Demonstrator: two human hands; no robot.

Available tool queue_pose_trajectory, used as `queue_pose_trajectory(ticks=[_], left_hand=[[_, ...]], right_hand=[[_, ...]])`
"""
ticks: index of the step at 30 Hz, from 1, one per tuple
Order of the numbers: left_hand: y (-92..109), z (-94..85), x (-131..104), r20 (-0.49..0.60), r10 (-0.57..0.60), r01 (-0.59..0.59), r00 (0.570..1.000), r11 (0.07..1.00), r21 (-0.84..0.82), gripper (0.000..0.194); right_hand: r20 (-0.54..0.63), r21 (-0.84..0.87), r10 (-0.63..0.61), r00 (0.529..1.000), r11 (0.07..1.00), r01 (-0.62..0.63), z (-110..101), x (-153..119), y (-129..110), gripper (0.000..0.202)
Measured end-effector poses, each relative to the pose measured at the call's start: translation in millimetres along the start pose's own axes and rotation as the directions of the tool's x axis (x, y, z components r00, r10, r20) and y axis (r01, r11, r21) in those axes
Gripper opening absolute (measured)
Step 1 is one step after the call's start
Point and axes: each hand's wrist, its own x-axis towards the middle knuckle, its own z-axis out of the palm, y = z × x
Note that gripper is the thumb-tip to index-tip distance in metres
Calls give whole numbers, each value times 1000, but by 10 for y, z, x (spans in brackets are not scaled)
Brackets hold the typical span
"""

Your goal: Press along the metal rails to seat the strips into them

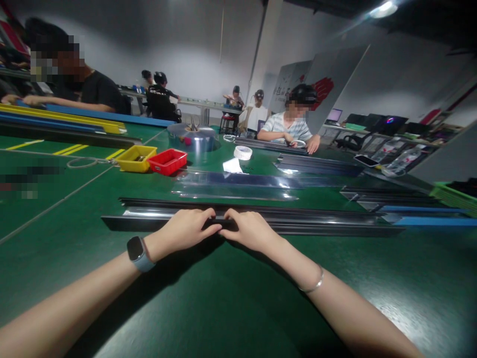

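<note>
A long black channel-shaped profile (316, 228) lies crosswise on the green tabletop (208, 303), with a shiny clear strip along its inside. Near its middle, my left hand (186, 229) pinches the profile's near wall between thumb and fingers. Close beside it, my right hand (249, 229) grips the same wall, the two thumbs almost touching. A watch (137, 251) is on my left wrist and a bracelet (315, 282) on my right. Just beyond the profile lie clear plastic strips (238, 191).
A yellow bin (137, 159) and a red bin (168, 161) stand at back left, near a roll of clear film (192, 139) and a white tape roll (243, 152). More profiles (320, 164) lie at right. Co-workers sit across the table (290, 124) and at left (100, 92).
</note>
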Motion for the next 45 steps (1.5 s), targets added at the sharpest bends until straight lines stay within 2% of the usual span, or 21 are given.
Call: queue_pose_trajectory(ticks=[6, 9, 15, 19, 26, 36, 40, 45], left_hand=[[63, -36, 9, -75, 8, -14, 997, 997, -69, 38], [73, 8, 21, -77, 16, -17, 997, 1000, -13, 37], [41, 87, 29, -82, 37, -28, 996, 994, 105, 35], [32, 87, 30, -86, 41, -33, 995, 995, 89, 37], [59, 68, 38, -56, 41, -34, 998, 992, 120, 38], [152, 123, 45, -102, 26, -9, 994, 987, 163, 38], [122, 136, 61, -90, 32, -17, 995, 986, 166, 37], [89, 73, 19, -59, 1, 7, 998, 992, 125, 38]], right_hand=[[-16, -16, 6, 1000, 1000, -6, 56, 6, 11, 36], [-28, -3, 3, 1000, 1000, -3, 69, 9, 10, 36], [-132, 84, 6, 991, 996, 6, 47, 10, 7, 47], [-101, 42, 15, 995, 999, -11, 96, 18, 34, 50], [-68, -67, 11, 998, 998, -15, 172, 40, 66, 43], [-79, -87, -4, 997, 996, -3, 167, 15, 50, 39], [-130, -96, 37, 991, 994, -50, 133, -20, 59, 48], [-99, -140, 64, 993, 987, -78, 134, -52, 72, 57]])
